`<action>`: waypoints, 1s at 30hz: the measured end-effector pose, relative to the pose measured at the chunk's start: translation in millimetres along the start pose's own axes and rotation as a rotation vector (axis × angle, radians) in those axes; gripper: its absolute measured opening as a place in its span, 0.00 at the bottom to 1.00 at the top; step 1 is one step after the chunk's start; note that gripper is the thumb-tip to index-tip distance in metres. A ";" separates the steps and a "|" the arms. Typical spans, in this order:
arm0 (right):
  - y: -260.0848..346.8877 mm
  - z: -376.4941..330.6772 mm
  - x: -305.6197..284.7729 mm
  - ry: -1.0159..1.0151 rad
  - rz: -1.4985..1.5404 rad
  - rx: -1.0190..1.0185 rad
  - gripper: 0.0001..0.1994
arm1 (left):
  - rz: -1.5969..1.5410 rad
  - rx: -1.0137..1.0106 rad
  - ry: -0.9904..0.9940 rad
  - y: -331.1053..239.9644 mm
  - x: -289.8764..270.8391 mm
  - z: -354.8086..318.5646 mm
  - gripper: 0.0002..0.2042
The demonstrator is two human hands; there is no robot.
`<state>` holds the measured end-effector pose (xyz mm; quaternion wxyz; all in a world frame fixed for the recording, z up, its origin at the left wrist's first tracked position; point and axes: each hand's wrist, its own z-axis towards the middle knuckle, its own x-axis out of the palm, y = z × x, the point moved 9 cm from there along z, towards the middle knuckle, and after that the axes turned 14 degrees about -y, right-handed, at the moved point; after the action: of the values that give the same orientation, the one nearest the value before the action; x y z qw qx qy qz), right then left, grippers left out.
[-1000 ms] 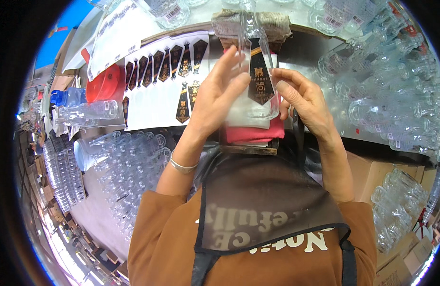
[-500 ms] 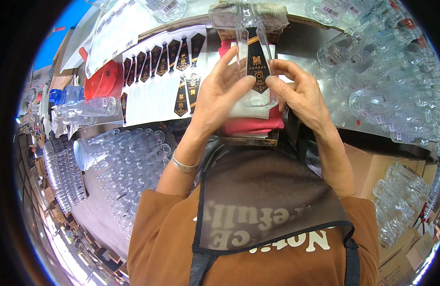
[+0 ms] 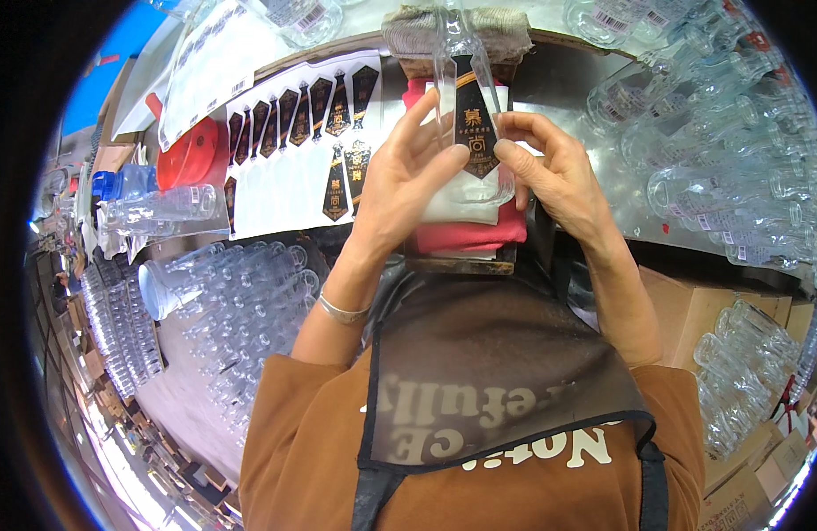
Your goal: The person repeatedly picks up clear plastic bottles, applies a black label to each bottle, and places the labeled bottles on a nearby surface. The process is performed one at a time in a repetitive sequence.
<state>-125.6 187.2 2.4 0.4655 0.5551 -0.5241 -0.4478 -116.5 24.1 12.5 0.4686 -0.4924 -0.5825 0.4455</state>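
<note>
A clear glass bottle [image 3: 504, 193] lies on a padded rest in front of me, its neck pointing away. On its upper face is a black, tie-shaped label [image 3: 473, 97] with gold print and a gold slanting band. My left hand [image 3: 411, 181] grips the bottle's left side, fingers along the glass and thumb beside the label's lower left edge. From the other side my right hand [image 3: 554, 168] holds the bottle, its thumb at the label's lower right edge. Beneath the bottle are a white cloth [image 3: 461, 213] and a red pad [image 3: 470, 235].
A sheet of similar tie-shaped labels [image 3: 284, 190] lies to the left, by a red plastic piece [image 3: 189, 155]. Many clear bottles [image 3: 727, 177] crowd the metal table at right; more bottles [image 3: 240, 310] stand lower left. A rolled cloth [image 3: 506, 31] supports the bottle's neck end. Cardboard boxes [image 3: 674, 310] stand lower right.
My left thumb has drawn back slightly to the left, off the label's lower edge. The bottle and my right hand have hardly moved.
</note>
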 end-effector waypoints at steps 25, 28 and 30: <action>-30.3 13.9 -50.9 -0.200 0.587 0.172 0.15 | 0.094 0.102 -0.072 1.7 4.2 -2.5 0.43; 9.6 18.5 -39.6 -0.150 0.390 -0.046 0.15 | 0.116 0.109 -0.100 1.4 3.7 -3.8 0.44; 48.1 17.0 -16.7 0.005 0.215 -0.120 0.16 | 0.114 0.111 -0.103 0.1 2.6 -3.9 0.43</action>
<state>-151.0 202.2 47.2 0.5446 0.4680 -0.5515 -0.4244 -112.8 26.9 13.3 0.4385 -0.4743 -0.5513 0.5280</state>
